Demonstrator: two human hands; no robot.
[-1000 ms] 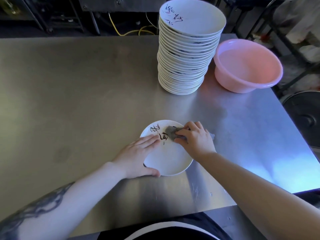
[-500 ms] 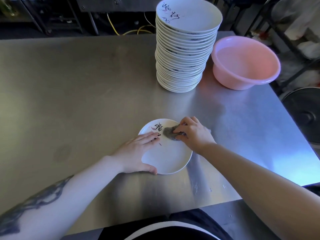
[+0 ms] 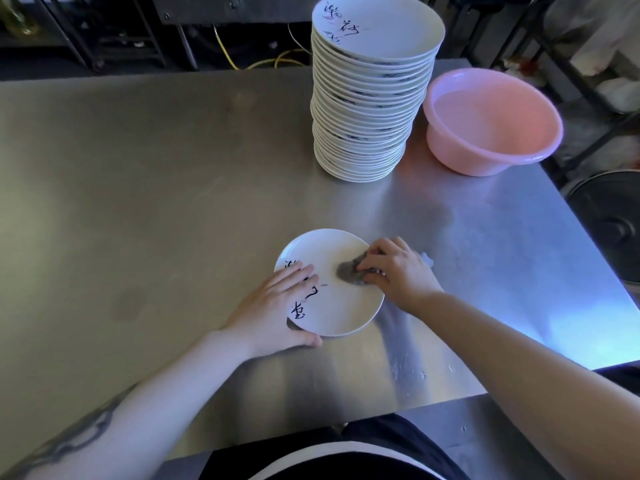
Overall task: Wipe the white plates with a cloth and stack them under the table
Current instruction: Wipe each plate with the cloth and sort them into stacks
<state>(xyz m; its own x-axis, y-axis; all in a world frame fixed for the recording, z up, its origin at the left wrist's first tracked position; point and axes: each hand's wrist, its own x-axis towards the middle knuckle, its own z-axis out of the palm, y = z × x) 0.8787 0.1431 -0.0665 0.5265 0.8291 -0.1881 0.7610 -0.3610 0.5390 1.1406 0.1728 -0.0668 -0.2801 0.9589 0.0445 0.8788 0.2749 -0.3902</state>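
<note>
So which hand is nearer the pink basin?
Right. The right hand, wiping the plate, lies closer below the basin; the left hand is farther left.

Brushed steel table [image 3: 173, 168], glossy white plate [image 3: 343, 306] (ceramic-looking), matt grey cloth [image 3: 349, 273]

Looking down through the head camera, I see both forearms bare, no sleeves reaching the wrists. My left forearm [image 3: 114, 420] carries a dark chain-like tattoo near the elbow. Below, a black garment with a curved white band [image 3: 332, 459] covers my torso.
</note>
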